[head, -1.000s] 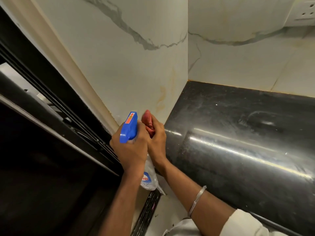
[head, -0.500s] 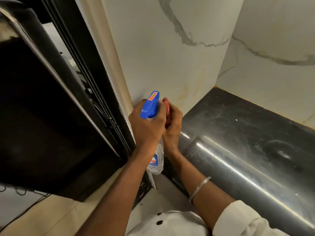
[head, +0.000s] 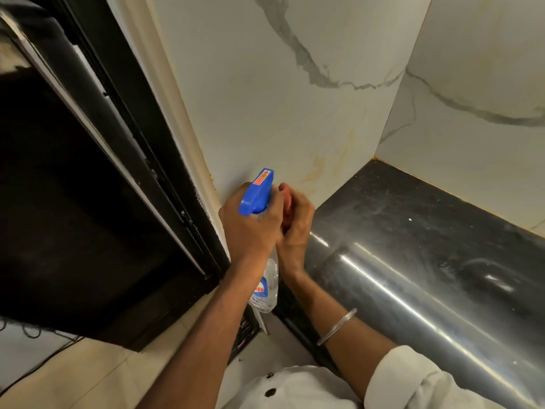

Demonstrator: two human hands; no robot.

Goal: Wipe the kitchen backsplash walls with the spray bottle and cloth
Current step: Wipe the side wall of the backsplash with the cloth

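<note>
My left hand grips a clear spray bottle by its neck; the blue trigger head points at the white marble backsplash wall. Yellowish stains mark the wall just above the counter. Right beside it my right hand is curled round a bunched red cloth, of which only a small part shows between the fingers. Both hands are low by the wall's left edge, touching each other.
A glossy black countertop runs to the right, meeting a second marble wall at the corner. A black window frame with a cream border stands to the left. Beige floor tiles lie below.
The view has swung left and downward, so the corner sits further right. Both hands stay together in the same grip on bottle and cloth, close to the wall.
</note>
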